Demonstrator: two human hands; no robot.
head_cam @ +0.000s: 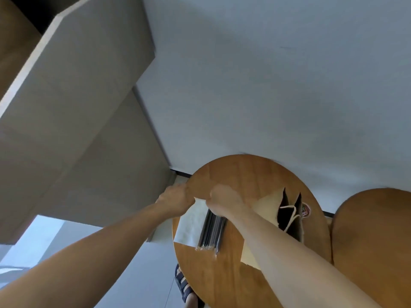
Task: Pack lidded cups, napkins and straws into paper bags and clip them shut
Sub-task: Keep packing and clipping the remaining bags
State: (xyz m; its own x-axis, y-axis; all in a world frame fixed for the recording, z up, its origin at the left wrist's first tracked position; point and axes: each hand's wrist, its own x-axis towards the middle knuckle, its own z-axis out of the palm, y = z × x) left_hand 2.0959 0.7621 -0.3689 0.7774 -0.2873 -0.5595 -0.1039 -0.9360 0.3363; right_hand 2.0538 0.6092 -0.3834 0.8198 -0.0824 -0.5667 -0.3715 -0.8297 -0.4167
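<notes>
A stack of white napkins [190, 225] lies on the round wooden table [244, 174], with a bundle of dark straws [211, 232] in clear wrap beside it. My left hand [175, 198] and my right hand [224, 198] are both curled at the far edge of the top napkin and pinch it between them. To the right, a brown paper bag [266, 207] with white cord handles lies open, its dark mouth showing. A small round printed item [306, 210] peeks out behind the bag; I cannot tell whether it is a cup lid.
A second round wooden table [373, 241] touches the first one on the right. A grey cabinet [77, 107] fills the left side, with a white wall [266, 85] behind the tables. A sandalled foot [185, 285] shows below the table edge.
</notes>
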